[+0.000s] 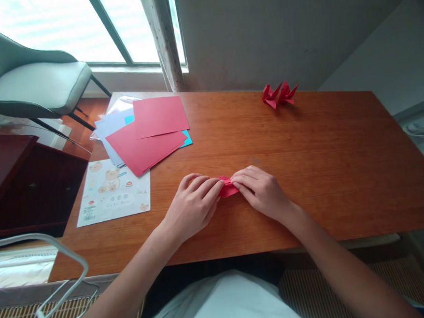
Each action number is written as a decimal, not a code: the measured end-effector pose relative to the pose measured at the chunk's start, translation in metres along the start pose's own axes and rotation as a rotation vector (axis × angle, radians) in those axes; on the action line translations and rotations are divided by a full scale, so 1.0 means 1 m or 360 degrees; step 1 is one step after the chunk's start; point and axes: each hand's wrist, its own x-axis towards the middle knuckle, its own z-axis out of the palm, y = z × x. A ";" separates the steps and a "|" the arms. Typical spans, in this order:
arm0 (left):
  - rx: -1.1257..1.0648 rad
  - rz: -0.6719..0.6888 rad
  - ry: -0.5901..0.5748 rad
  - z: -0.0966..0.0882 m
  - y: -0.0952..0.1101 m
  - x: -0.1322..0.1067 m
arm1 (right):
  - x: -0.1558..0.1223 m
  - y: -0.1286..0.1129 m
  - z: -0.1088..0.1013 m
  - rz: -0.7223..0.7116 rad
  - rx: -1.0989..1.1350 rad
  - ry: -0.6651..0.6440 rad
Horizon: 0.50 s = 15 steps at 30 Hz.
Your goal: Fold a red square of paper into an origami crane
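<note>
Between my two hands, low over the front middle of the table, is a small piece of folded red paper [228, 189]. My left hand [197, 201] pinches its left end with the fingers closed. At the other end, the fingers of my right hand [259, 189] are closed on the paper too. My fingers cover both ends, so the full folded shape is hidden. Toward the back right of the table stand two folded red paper cranes [280, 95], close beside each other.
Red paper sheets [161, 116] overlap pale and blue sheets at the table's back left. Nearer lies a printed bear sheet [114, 192]. A chair [40, 86] stands by the window, and white hangers [73, 258] are at lower left. The wooden table [325, 170] extends right.
</note>
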 end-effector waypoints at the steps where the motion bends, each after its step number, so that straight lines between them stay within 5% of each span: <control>1: -0.0034 -0.0009 0.0003 0.000 0.000 0.000 | 0.000 -0.001 -0.001 0.0020 0.0037 -0.0004; 10: -0.0334 -0.0380 0.0131 0.000 0.004 0.009 | -0.003 -0.013 -0.004 0.0128 0.0348 -0.0018; 15: -0.0641 -0.0587 0.0064 -0.003 0.005 0.021 | 0.001 -0.015 0.001 0.0511 0.0651 0.0074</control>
